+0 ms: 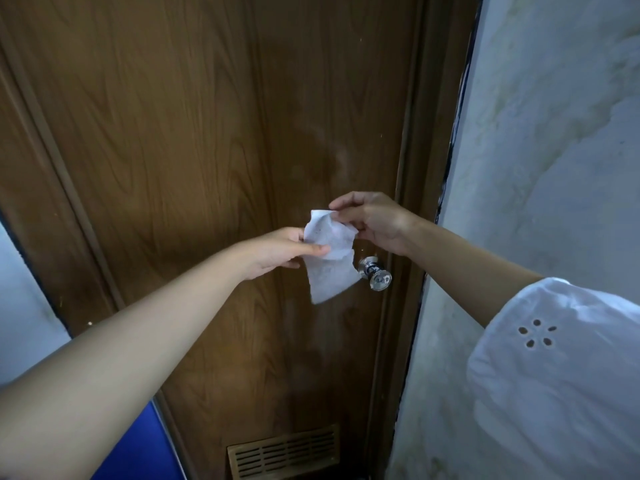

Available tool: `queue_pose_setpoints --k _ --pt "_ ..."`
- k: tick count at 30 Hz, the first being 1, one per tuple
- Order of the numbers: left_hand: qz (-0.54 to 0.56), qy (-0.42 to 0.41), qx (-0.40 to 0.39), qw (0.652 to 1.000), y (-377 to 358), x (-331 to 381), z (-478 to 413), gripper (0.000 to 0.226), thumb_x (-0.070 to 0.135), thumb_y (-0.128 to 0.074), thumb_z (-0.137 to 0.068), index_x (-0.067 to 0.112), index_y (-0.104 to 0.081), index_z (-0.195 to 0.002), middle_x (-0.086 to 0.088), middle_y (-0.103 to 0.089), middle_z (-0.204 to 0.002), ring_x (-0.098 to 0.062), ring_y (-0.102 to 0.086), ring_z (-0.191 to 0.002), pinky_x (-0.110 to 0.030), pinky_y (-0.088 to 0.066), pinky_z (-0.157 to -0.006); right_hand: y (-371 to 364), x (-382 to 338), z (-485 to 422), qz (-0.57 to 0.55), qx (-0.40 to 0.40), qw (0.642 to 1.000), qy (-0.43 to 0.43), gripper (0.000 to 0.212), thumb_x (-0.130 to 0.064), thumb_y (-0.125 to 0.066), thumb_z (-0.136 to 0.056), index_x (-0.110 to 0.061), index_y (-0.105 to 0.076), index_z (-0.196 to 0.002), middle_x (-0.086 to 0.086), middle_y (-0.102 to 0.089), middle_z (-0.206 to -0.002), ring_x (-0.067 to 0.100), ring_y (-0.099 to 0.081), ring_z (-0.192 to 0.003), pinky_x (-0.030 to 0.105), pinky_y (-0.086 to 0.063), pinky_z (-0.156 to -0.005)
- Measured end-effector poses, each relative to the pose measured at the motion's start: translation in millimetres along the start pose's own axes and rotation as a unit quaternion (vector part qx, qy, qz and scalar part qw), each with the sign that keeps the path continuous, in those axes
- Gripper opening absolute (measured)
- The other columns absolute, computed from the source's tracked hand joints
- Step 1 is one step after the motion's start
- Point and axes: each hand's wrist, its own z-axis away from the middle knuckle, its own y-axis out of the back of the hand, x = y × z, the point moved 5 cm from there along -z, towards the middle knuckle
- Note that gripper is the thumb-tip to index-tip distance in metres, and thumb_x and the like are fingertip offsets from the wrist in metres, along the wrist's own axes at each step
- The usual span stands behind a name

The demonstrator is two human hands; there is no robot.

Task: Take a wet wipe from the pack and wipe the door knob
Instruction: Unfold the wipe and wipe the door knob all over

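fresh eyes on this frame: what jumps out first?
The white wet wipe, held up mid-frame in front of the brown door, pinched by the left hand and right hand. Just below right of it, the shiny door knob, not yet touched.

Both arms outstretched — left hand [277, 252] and right hand [372, 221] pinching.

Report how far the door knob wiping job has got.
Done: a wet wipe is out; no pack is in view. In hand: the left hand and right hand both pinch the wipe, holding it partly unfolded in front of the wooden door, its lower end hanging beside the door knob. Left: the knob is bare, with no grip on it, so the wiping itself remains.
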Motion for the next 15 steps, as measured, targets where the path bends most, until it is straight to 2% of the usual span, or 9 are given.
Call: queue_pose_setpoints --k 3,5,7,11,13,15 --pt "0.018 0.001 0.027 0.999 3.9 -8.5 -1.4 0.031 0.032 -0.063 -0.082 0.017 -0.061 -0.109 -0.001 -0.065 -0.110 -0.016 -0.058 -0.106 -0.030 -0.047 -0.090 9.2 5.6 -2.3 0.021 0.062 0.998 -0.020 0.011 -0.005 -0.061 -0.085 -0.015 -0.062 -0.089 0.002 -0.060 -0.094 0.018 -0.059 -0.090 0.026 -0.052 -0.073" --pt "0.052 -0.002 0.035 0.998 6.0 -10.7 0.3 0.030 0.031 -0.063 -0.082 0.018 -0.061 -0.109 -0.001 -0.066 -0.107 -0.016 -0.060 -0.103 -0.025 -0.048 -0.082 14.5 10.3 -1.8 0.031 0.100 0.994 -0.030 0.012 -0.005 -0.062 -0.084 -0.013 -0.062 -0.093 0.003 -0.060 -0.093 0.017 -0.061 -0.089 0.025 -0.054 -0.072" --pt "0.067 0.000 0.033 0.997 7.6 -11.9 2.1 0.031 0.031 -0.066 -0.079 0.018 -0.062 -0.107 -0.001 -0.067 -0.106 -0.017 -0.061 -0.103 -0.026 -0.050 -0.082 17.0 14.6 -0.2 0.035 0.122 0.991 -0.036 0.013 -0.004 -0.062 -0.084 -0.010 -0.062 -0.095 0.003 -0.060 -0.092 0.016 -0.061 -0.087 0.021 -0.054 -0.066" --pt "0.052 0.039 -0.050 0.997 1.3 -18.2 4.3 0.045 0.030 -0.070 -0.072 0.015 -0.061 -0.114 -0.006 -0.065 -0.116 -0.020 -0.061 -0.109 -0.033 -0.047 -0.096 19.3 16.8 1.6 0.052 0.153 0.986 -0.037 0.012 -0.003 -0.062 -0.084 -0.009 -0.061 -0.095 0.007 -0.060 -0.100 0.018 -0.061 -0.092 0.018 -0.052 -0.062" --pt "0.060 0.056 -0.087 0.993 -4.4 -19.7 6.2 0.039 0.027 -0.067 -0.077 0.017 -0.061 -0.114 -0.004 -0.063 -0.116 -0.017 -0.060 -0.109 -0.029 -0.050 -0.091 19.5 16.5 1.4 0.041 0.157 0.986 -0.035 0.012 -0.004 -0.063 -0.084 -0.010 -0.061 -0.094 0.008 -0.061 -0.102 0.018 -0.062 -0.091 0.018 -0.052 -0.062" --pt "0.098 0.050 -0.093 0.990 -7.0 -17.3 7.1 0.034 0.028 -0.065 -0.077 0.020 -0.063 -0.110 0.000 -0.065 -0.108 -0.014 -0.062 -0.104 -0.024 -0.053 -0.081 19.2 17.2 1.4 0.005 0.155 0.987 -0.037 0.013 -0.005 -0.063 -0.084 -0.010 -0.060 -0.097 0.008 -0.061 -0.100 0.017 -0.063 -0.088 0.020 -0.053 -0.064"
